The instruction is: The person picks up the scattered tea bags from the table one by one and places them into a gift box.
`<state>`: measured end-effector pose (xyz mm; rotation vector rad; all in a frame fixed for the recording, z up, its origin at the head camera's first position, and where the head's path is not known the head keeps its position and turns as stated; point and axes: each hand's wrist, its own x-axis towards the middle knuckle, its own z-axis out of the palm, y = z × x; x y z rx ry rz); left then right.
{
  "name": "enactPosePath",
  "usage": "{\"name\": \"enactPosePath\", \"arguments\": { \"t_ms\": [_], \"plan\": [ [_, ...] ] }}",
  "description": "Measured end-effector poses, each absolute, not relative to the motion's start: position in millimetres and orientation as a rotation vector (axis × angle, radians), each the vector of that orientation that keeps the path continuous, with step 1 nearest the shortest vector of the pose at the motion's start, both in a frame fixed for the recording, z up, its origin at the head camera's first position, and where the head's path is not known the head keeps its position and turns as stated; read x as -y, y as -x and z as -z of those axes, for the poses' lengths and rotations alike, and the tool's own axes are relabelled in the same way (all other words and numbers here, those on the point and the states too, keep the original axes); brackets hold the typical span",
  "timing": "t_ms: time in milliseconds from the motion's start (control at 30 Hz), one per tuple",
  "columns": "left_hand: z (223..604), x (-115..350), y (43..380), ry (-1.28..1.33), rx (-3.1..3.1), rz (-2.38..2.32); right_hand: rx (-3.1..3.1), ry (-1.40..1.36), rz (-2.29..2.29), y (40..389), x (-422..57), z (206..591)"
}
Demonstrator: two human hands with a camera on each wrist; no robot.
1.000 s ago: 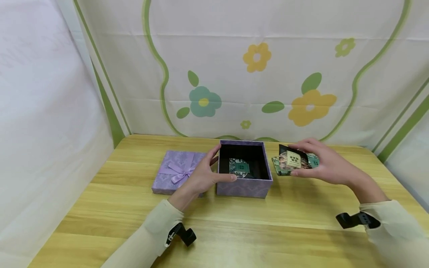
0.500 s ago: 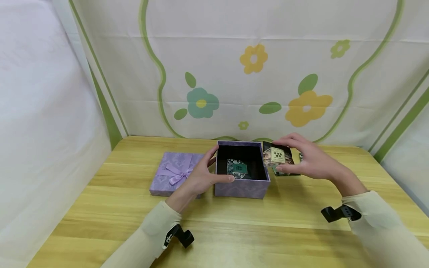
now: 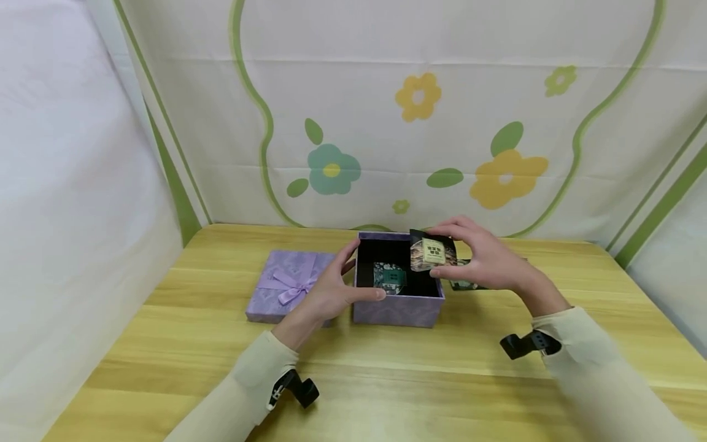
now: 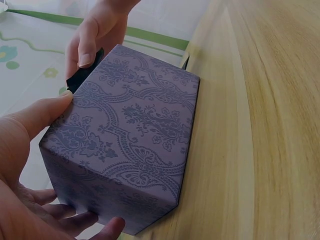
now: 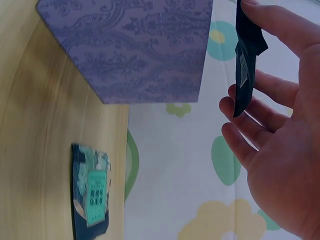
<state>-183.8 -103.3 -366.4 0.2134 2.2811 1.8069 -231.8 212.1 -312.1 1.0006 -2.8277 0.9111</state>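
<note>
Fingers of the R hand (image 3: 486,259) pinched a pkt (image 3: 432,252), thumb at its near edge, the others at the far one. It hung over the R part of the open box (image 3: 397,312), not yet let go. L hand (image 3: 326,298) held the box at its near L corner, fingers spread wide & bent round it: thumb along the front rim, the rest vs. the L side.

Progress, as far as shown: lid (image 3: 289,284) off, on the table (image 3: 386,380) just L of the box; a 2nd pkt (image 3: 389,278) inside, twd the near L; a 3rd pkt (image 5: 94,195) on the table just R of the box. Couldn't tell if more lay behind the R wrist. My read: approx. midway, w/ one pkt in, one nearly in, at least one outside.

Pose: R forearm came in from the lower R, wrist above the table, palm facing the box. L forearm slanted up from the lower L.
</note>
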Motion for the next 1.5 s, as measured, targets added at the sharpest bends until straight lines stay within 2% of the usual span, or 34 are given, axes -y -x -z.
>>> {"name": "enactPosePath", "arguments": {
  "t_ms": [933, 1500],
  "plan": [
    [359, 107, 177, -0.211, -2.29, -1.784, 2.86, -1.089, -0.889, 240, -165, 328],
    [360, 107, 177, -0.222, -2.284, -1.791, 2.877, -1.149, -0.691, 244, -150, 337]
  ]
}}
